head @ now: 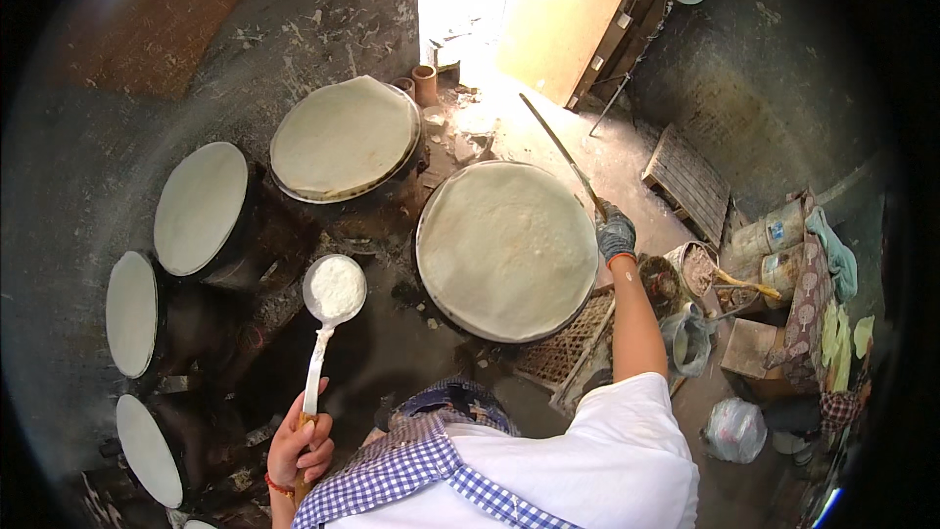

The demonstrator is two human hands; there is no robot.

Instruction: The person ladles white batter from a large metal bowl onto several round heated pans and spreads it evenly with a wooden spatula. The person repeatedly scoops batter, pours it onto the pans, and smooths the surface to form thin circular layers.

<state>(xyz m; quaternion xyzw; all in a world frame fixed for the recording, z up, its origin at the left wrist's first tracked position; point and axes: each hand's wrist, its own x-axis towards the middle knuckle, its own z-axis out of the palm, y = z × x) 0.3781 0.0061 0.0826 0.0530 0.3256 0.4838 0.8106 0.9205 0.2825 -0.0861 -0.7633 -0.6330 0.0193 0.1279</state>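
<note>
My left hand [301, 444] grips the wooden handle of a ladle [316, 375], whose round bowl holds a heap of white batter or dough [337, 287]. My right hand [615, 232], in a grey glove, is closed round the end of a long thin stick or blade [562, 150] that points up and away. Left of the gloved hand, a large pale flatbread sheet [507, 250] covers a round griddle. Another sheet [345, 138] lies on the griddle behind it, its edge slightly raised at the top.
Several more covered griddles [201, 209] curve down the left side. At right stand a bucket of brownish material [698, 270], a wooden pallet [689, 184] and a tied plastic bag [735, 430]. A wire crate [562, 349] sits beside the nearest griddle. Clay pots [424, 85] stand near the bright doorway.
</note>
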